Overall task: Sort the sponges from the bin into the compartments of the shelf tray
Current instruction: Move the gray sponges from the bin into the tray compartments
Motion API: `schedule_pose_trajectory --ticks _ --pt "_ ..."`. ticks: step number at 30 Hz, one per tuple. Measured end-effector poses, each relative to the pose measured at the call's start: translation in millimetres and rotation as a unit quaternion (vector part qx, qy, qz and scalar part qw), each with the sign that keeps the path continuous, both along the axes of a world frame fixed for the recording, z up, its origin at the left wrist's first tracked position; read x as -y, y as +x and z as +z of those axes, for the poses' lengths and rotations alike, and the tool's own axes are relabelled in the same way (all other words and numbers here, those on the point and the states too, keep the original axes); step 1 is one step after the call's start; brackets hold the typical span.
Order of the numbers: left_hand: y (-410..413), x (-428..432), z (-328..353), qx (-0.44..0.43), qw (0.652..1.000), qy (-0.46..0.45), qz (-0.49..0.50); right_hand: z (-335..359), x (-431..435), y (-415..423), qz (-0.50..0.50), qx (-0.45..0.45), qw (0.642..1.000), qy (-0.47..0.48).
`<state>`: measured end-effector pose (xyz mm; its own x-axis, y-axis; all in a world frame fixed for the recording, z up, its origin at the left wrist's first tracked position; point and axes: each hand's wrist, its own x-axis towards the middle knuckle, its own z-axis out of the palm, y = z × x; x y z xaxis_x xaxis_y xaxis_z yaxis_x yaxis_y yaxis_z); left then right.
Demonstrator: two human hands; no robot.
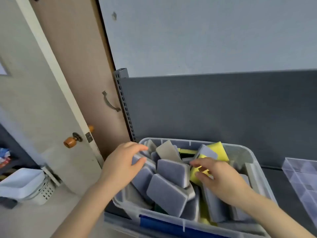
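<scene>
Dark shelf (pixel 272 184) — bin (pixel 241 152) and tray (pixel 301 170) on it.

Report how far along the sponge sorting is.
Barely started. Done: nothing visible; the part of the shelf tray in view shows no sponges. In hand: the left hand grips a grey sponge at the bin's left edge; the right hand reaches onto a yellow sponge, grip unclear. Left: the bin is heaped with grey and yellow sponges.
</scene>
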<state>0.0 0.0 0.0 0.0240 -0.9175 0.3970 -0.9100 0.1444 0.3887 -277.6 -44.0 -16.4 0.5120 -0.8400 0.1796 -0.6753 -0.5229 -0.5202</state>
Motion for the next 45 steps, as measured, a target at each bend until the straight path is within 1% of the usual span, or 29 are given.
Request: schedule_pose_trajectory --ticks 3,8,12,15,17,18,20,21,23,30,34,38,42,45 --pt "11.4 18.2 -0.2 0.085 0.996 0.014 -0.013 -6.8 9.1 23.2 -0.027 -0.003 1.000 -0.005" --pt "22.1 47.7 -9.7 0.196 0.973 0.106 -0.063 -18.9 16.6 54.0 -0.067 -0.065 0.996 0.005" --pt "30.9 62.1 -20.1 0.228 0.951 0.184 -0.100 -24.1 15.5 67.4 -0.068 -0.098 0.993 0.006" --pt "38.0 68.4 -18.4 0.227 0.946 0.202 -0.112 -18.6 14.9 68.8 -0.080 -0.077 0.994 -0.005" --pt "43.5 71.8 -8.3 0.200 0.958 0.175 -0.108 -9.4 15.6 65.3 -0.104 -0.048 0.993 -0.017" --pt "45.6 73.1 -0.9 0.168 0.968 0.152 -0.104 -3.7 16.3 62.7 -0.118 -0.033 0.992 -0.022" --pt "47.2 76.2 13.8 0.076 0.985 0.112 -0.107 7.8 17.3 56.2 -0.138 -0.009 0.990 -0.035" --pt "45.7 78.4 19.8 0.033 0.988 0.103 -0.113 13.2 17.3 52.8 -0.146 -0.002 0.988 -0.041" --pt "38.1 82.9 27.2 -0.014 0.987 0.099 -0.128 23.7 14.9 44.7 -0.160 0.004 0.986 -0.052" --pt "-15.5 103.8 30.2 -0.099 0.977 0.027 -0.185 45.9 -4.1 -7.3 -0.265 0.023 0.962 -0.062" --pt "-54.8 114.8 33.7 -0.137 0.967 0.022 -0.215 50.7 -15.6 -43.6 -0.325 0.011 0.943 -0.068" --pt "-100.6 123.6 38.2 -0.180 0.952 0.027 -0.246 55.4 -24.2 -84.7 -0.356 0.038 0.930 -0.081" --pt "-161.5 128.0 46.4 -0.173 0.935 0.032 -0.307 64.5 -24.7 -141.5 -0.373 0.049 0.921 -0.101" --pt "-206.5 132.2 48.7 -0.160 0.932 0.021 -0.324 70.0 -17.7 -185.8 -0.374 0.046 0.920 -0.112"
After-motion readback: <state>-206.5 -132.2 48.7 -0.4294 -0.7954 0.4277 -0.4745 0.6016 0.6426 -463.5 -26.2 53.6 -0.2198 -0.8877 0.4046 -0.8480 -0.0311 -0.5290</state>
